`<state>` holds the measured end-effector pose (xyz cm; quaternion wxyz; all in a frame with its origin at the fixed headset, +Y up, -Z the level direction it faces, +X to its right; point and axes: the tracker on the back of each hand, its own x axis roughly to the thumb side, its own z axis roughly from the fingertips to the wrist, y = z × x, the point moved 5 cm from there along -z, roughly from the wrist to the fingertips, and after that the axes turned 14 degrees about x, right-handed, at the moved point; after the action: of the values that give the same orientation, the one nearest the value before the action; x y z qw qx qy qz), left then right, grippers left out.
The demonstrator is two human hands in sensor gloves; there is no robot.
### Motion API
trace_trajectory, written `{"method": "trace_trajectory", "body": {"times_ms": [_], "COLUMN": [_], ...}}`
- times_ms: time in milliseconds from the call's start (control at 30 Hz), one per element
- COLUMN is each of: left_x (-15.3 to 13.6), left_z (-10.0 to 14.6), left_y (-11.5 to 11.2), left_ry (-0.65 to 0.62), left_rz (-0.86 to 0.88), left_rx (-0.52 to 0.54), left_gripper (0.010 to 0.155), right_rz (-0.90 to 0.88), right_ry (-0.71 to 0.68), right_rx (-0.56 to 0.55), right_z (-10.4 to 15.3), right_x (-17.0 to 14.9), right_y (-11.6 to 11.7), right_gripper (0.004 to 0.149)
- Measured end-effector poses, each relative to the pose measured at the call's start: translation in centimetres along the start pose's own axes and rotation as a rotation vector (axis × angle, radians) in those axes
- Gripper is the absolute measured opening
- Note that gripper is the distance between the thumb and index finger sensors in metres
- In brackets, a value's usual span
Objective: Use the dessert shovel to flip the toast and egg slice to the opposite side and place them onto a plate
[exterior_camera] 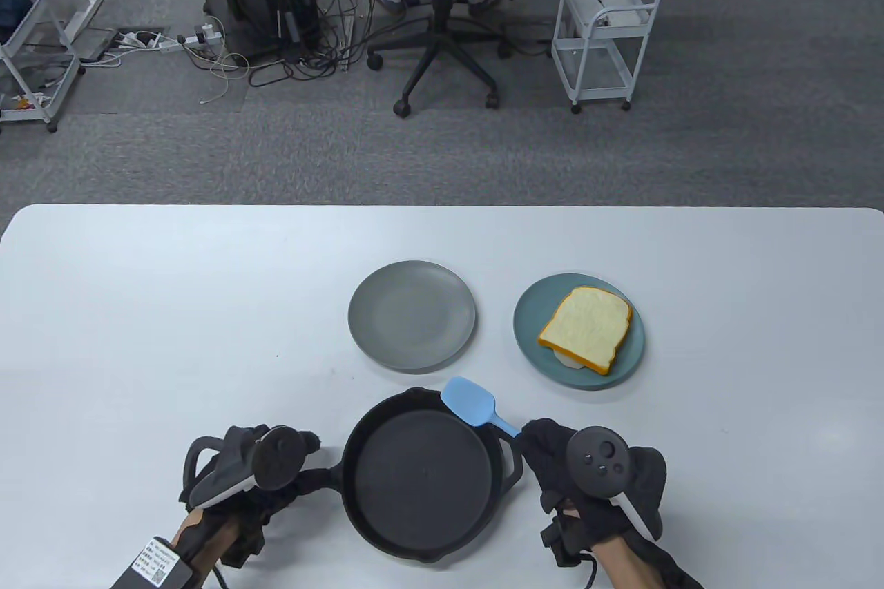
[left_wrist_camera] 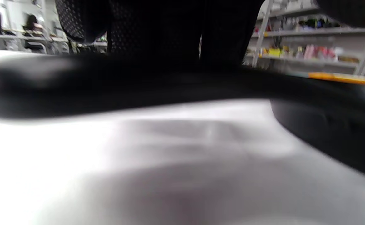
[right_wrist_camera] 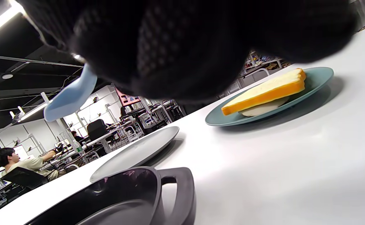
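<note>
The toast (exterior_camera: pixel 585 329) lies on the teal plate (exterior_camera: pixel 630 357), and a white egg slice (exterior_camera: pixel 570 361) peeks out from under its near edge; the right wrist view shows the toast (right_wrist_camera: pixel 263 91) resting on the egg slice (right_wrist_camera: pixel 263 108). An empty black pan (exterior_camera: pixel 421 471) sits at the table's front. My right hand (exterior_camera: pixel 552 454) grips the handle of the blue dessert shovel (exterior_camera: pixel 471 400), whose blade hangs over the pan's far rim. My left hand (exterior_camera: pixel 290 489) grips the pan's handle (left_wrist_camera: pixel 123 84) at the left. The grey plate (exterior_camera: pixel 412 314) behind the pan holds nothing.
The white table (exterior_camera: pixel 173 313) runs wide to the left and right of the plates. Beyond its far edge stand an office chair (exterior_camera: pixel 442 9) and a white trolley (exterior_camera: pixel 611 30) on the carpet.
</note>
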<state>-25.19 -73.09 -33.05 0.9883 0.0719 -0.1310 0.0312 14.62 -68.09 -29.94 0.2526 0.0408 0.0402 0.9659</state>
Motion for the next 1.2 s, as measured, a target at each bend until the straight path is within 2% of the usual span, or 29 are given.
{"method": "trace_trajectory", "body": {"times_ms": [67, 267, 600, 1200], "left_x": [-1.1, -2.4, -2.3, -1.5], "left_z": [0.1, 0.3, 0.3, 0.2], "left_y": [0.9, 2.1, 1.6, 1.3], "left_ry": [0.038, 0.078, 0.077, 0.039], "left_rz": [0.03, 0.073, 0.029, 0.014], "left_rx": [0.056, 0.117, 0.083, 0.058], "left_gripper": [0.083, 0.09, 0.094, 0.091], "right_rz": [0.004, 0.018, 0.082, 0.243], "right_ry": [-0.001, -0.007, -0.041, -0.064], "right_rx": [0.007, 0.029, 0.048, 0.122], "right_z": [0.0, -0.1, 0.0, -0.5], "right_x": [0.1, 0.4, 1.8, 3.9], "right_y": [0.1, 0.6, 1.6, 5.2], "right_gripper": [0.049, 0.049, 0.049, 0.049]}}
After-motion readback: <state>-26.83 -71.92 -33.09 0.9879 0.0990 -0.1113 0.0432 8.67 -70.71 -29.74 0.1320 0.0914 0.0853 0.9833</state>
